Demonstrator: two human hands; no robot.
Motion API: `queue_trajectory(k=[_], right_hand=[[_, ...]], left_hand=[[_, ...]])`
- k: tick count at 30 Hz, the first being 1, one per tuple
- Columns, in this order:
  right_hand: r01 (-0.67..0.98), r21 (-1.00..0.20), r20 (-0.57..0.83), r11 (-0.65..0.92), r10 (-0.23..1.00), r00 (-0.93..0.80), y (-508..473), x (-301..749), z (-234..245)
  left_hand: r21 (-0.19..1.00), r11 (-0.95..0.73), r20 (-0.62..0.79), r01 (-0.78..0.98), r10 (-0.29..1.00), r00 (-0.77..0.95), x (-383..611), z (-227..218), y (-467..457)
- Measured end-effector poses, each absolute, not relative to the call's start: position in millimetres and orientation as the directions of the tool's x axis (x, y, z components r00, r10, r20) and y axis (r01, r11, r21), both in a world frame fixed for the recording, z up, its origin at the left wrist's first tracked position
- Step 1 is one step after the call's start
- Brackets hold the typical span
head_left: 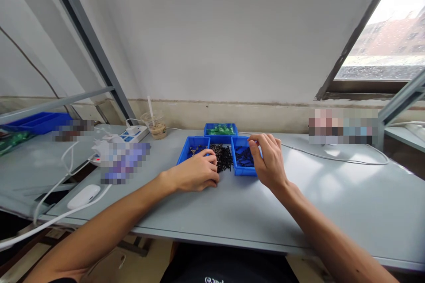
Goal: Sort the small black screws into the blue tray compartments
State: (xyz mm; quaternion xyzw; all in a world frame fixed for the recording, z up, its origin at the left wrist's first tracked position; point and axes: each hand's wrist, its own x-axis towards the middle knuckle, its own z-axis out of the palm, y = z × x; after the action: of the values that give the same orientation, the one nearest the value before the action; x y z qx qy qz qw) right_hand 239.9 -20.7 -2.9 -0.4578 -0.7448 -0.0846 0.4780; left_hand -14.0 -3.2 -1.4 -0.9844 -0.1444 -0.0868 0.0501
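Note:
My left hand (196, 170) rests on the desk with its fingers curled at the edge of a loose pile of small black and metallic pieces (223, 157). It partly covers the left blue bin (183, 152), where small metallic pieces lie. My right hand (270, 161) is over the right side of another blue bin (245, 171), its thumb and forefinger drawn together. Small dark pieces (244, 157) lie in that bin. Whatever the fingertips of either hand hold is too small or hidden to make out.
Behind the pile stands a blue bin (207, 126) with green pieces (222, 129). To the left are a drink cup with a straw (158, 128), a power strip (141, 134), a white case (84, 196) and white cables. A thin grey cable (318, 154) crosses the desk at right.

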Motion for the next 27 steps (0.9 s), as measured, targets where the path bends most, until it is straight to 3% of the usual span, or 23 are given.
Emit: queue_trajectory(k=[6, 12, 18, 27], right_hand=[[0.703, -0.234, 0.77, 0.672, 0.57, -0.288, -24.5, 234.1, -3.2], [0.589, -0.118, 0.653, 0.8, 0.509, -0.561, -29.2, 227.3, -7.5], [0.59, -0.12, 0.606, 0.799, 0.529, -0.593, -29.4, 225.7, -11.0], [0.548, -0.147, 0.57, 0.823, 0.524, -0.633, -34.6, 220.3, -10.0]], left_hand=[[-0.115, -0.947, 0.257, 0.3, 0.264, 0.93, -10.4, -3.4, -3.5], [-0.129, -0.896, 0.474, 0.426, 0.322, 0.82, -8.3, -2.0, -3.7], [0.017, -0.88, 0.634, 0.474, 0.377, 0.676, -8.2, -3.3, -6.9], [-0.032, -0.896, 0.683, 0.444, 0.305, 0.664, -5.9, -5.0, -10.2]])
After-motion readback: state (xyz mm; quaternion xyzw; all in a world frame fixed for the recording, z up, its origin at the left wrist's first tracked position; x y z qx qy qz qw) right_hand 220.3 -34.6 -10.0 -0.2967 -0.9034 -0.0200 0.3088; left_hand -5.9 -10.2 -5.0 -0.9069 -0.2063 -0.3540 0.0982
